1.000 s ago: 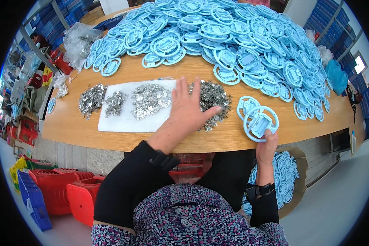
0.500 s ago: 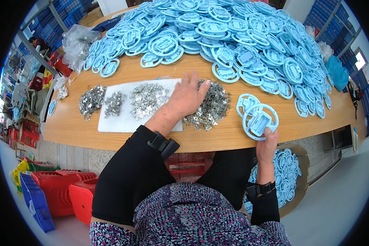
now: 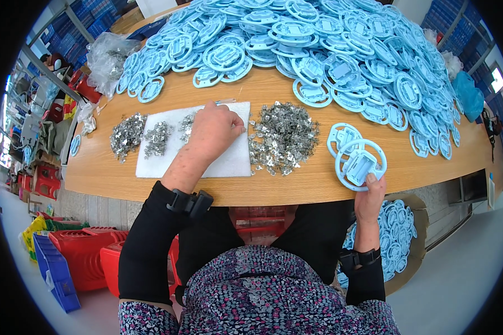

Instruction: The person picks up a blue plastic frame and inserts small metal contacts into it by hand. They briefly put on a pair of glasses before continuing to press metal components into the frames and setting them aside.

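Note:
Pinched between the thumb and fingers of my right hand (image 3: pixel 370 200) is a light blue plastic steering wheel (image 3: pixel 361 165), held over the table's near edge. Just behind it, partly covered, a second blue wheel (image 3: pixel 341 135) lies on the wood. My left hand (image 3: pixel 213 131) is above the white foam pad (image 3: pixel 229 167), its fingers curled in; what they hold, if anything, is hidden. Beneath and beside that hand is a heap of small silvery metal pieces (image 3: pixel 185 127), mostly covered. A smaller heap (image 3: pixel 158 139) lies on the pad to its left.
Loose metal pieces form a large pile (image 3: pixel 285 137) right of the pad and another pile (image 3: pixel 127 134) left of it. A big mound of blue wheels (image 3: pixel 318 50) covers the table's far side. Below at right stands a cardboard box (image 3: pixel 418 245) of wheels; red stools (image 3: pixel 84 259) are at lower left.
My left hand has moved left from the large metal pile to the foam pad, and its spread fingers have curled in. My right hand keeps hold of the blue steering wheel.

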Demonstrator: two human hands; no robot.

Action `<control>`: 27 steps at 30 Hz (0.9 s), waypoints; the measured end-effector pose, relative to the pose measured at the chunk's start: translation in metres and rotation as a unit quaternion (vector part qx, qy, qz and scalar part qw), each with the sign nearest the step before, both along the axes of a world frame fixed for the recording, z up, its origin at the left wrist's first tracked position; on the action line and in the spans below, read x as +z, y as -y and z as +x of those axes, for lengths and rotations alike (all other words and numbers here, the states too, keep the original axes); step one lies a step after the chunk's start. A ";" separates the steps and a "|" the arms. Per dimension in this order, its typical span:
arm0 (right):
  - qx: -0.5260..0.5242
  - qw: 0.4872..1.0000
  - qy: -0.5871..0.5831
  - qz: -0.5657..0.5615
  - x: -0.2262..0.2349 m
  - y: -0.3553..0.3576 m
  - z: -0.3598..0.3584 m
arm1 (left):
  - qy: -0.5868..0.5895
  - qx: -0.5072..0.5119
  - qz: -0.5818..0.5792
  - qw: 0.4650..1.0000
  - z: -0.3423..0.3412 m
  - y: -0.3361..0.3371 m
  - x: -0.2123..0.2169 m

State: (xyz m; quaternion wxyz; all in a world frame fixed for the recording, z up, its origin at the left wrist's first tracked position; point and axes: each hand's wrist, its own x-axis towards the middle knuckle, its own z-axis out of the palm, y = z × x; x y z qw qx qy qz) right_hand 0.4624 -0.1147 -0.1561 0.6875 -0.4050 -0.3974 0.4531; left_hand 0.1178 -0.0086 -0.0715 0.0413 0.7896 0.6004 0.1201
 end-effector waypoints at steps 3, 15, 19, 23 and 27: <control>0.001 1.000 0.003 -0.005 0.001 0.001 -0.001 | -0.007 -0.018 0.022 1.000 0.006 -0.008 -0.007; 0.001 1.000 0.015 -0.016 -0.003 0.003 0.003 | 0.089 0.027 -0.075 0.993 0.007 -0.030 -0.003; 0.000 1.000 0.009 -0.015 0.004 0.003 -0.003 | 0.081 -0.009 -0.045 0.996 0.009 -0.034 -0.011; 0.012 1.000 0.010 -0.014 -0.004 0.004 0.005 | 0.102 0.008 -0.037 0.994 0.014 -0.044 -0.007; 0.010 1.000 0.006 -0.013 -0.004 0.004 0.003 | 0.028 -0.006 -0.015 0.999 0.013 -0.048 -0.002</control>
